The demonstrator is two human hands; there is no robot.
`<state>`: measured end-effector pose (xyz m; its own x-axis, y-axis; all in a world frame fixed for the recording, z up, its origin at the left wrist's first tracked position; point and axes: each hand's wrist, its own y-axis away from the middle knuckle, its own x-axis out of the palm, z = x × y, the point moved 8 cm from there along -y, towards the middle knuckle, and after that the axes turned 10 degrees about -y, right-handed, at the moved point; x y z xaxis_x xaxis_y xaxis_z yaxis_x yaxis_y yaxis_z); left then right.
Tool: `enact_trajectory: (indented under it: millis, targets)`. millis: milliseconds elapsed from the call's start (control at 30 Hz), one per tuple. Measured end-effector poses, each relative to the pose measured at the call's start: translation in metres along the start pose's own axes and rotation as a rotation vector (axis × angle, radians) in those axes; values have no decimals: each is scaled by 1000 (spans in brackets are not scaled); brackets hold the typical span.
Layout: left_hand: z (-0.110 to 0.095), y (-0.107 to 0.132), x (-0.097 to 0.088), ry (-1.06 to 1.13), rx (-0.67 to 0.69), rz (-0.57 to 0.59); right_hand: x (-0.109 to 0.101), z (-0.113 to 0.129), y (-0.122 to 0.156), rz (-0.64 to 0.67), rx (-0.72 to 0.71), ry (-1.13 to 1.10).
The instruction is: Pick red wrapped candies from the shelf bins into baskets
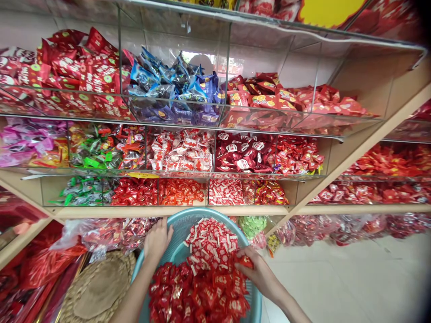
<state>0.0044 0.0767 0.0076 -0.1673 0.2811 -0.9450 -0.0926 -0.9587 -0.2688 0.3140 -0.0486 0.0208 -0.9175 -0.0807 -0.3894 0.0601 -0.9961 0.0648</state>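
A large teal plastic basin [254, 296] sits in front of me, below the shelves. Small red-and-white wrapped candies [213, 242] are heaped in its far half, and bigger red wrapped candies [198, 294] fill the near half. My left hand [158, 240] lies over the basin's left rim, its fingers stretched toward the shelf. At the right side, my right hand [254, 269] reaches inside the rim with thumb and fingers closed around a red wrapped candy [245, 261] at the edge of the heap.
Clear-walled shelf bins hold red candy packets [90, 76], blue packets [168, 85] and white-and-red candies [182, 150]. Bagged candies [299, 231] lie under the bottom shelf. A woven straw basket [97, 287] stands left of the basin. Pale floor tiles [353, 278] stretch off to the right.
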Motion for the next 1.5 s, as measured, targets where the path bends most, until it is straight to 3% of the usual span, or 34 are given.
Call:
enact_trajectory:
  millis: [233, 500, 800, 1000, 1200, 1333, 1500]
  targets:
    - [1, 0, 2, 22, -13, 17, 0, 18, 4, -11, -35, -42]
    - [0, 1, -1, 4, -6, 15, 28, 46, -5, 83, -195, 11]
    - [0, 1, 2, -13, -5, 10, 56, 34, -6, 183, -244, 154]
    - [0, 0, 2, -14, -8, 8, 42, 33, -3, 137, -234, 59]
    - [0, 1, 1, -16, -3, 36, 9, 40, -3, 28, -221, -67]
    - [0, 1, 1, -13, -6, 41, -7, 44, 4, 32, -201, -68]
    - [0, 1, 2, -6, -12, 33, 5, 47, 20, 122, -129, -95]
